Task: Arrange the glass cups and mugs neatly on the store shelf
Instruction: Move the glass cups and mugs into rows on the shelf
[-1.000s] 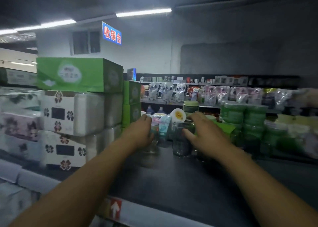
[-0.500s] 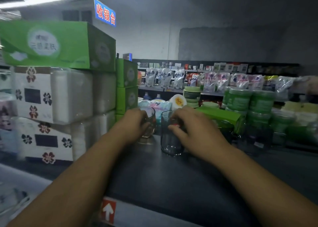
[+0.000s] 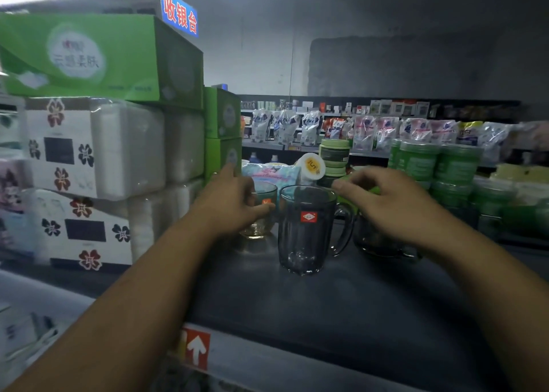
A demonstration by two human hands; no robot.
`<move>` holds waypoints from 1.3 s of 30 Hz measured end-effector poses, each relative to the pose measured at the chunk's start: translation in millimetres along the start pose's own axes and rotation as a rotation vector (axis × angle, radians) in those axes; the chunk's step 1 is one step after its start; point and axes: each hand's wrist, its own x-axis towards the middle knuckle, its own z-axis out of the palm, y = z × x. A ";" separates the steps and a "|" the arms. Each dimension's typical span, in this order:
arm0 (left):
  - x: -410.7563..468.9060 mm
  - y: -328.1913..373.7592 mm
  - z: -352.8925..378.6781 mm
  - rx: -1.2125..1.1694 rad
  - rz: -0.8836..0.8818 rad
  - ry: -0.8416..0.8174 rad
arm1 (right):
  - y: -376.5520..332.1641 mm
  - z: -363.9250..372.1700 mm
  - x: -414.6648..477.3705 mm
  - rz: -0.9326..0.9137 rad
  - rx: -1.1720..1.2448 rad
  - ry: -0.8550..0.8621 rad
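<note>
Stands at a dark shelf (image 3: 326, 317) with both arms stretched forward. Clear glass mug (image 3: 306, 228) upright in the middle of it, handle toward 3 o'clock, red label facing the viewer. At 10 o'clock of that mug, just beside it, a small glass cup (image 3: 263, 213), also upright, with an orange label.

Grips the small glass cup with the left hand (image 3: 231, 204): thumb across the front of the glass, fingers round the far side, index finger raised. Holds the right hand (image 3: 386, 204) at 2 o'clock of the glass mug, fingers bent, tips near the mug's rim. Cannot tell whether it touches the rim or holds anything. Below that hand, at 3 o'clock of the glass mug, a dark mug (image 3: 377, 243), partly hidden.

At 9 o'clock, stacked white packs (image 3: 89, 153) with a flower print, a green box (image 3: 89, 55) on top. At 2 o'clock, green jars (image 3: 430, 165) in stacks. At 12 o'clock, behind the glasses, a pastel packet (image 3: 273, 174). Further back, pouches (image 3: 297, 127) on a far rack. At 11 o'clock overhead, a blue sign (image 3: 179, 12) with red characters. At 7 o'clock on the shelf's front edge, a red arrow sticker (image 3: 197, 351).
</note>
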 end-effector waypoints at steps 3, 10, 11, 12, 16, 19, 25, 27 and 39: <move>0.5 -5.9 6.7 -0.171 0.015 -0.028 | 5.0 -2.2 -1.7 0.201 0.209 -0.147; 3.0 -8.5 8.0 -0.535 -0.110 -0.161 | 13.4 -3.2 1.0 0.466 0.572 -0.314; 2.5 -9.2 9.3 -0.608 -0.123 -0.158 | 14.0 -2.2 0.9 0.491 0.601 -0.368; 2.2 -9.3 9.9 -0.669 -0.138 -0.156 | 14.6 -0.9 0.9 0.511 0.625 -0.433; 8.7 -15.6 14.9 -0.762 -0.167 -0.179 | 19.4 6.0 -0.3 0.503 0.719 -0.643; 15.4 -19.6 19.7 -0.766 -0.167 -0.253 | 22.0 19.6 -1.7 0.464 0.815 -0.667; 13.5 -10.1 13.8 -0.692 -0.192 -0.226 | 12.9 34.6 -4.7 0.467 0.841 -0.450; 9.1 0.5 4.8 -0.675 -0.189 -0.214 | 8.3 22.6 -9.0 0.470 0.800 -0.382; -63.3 114.0 -54.9 -1.019 -0.134 -0.033 | 46.2 -108.6 -94.2 0.469 1.018 -0.133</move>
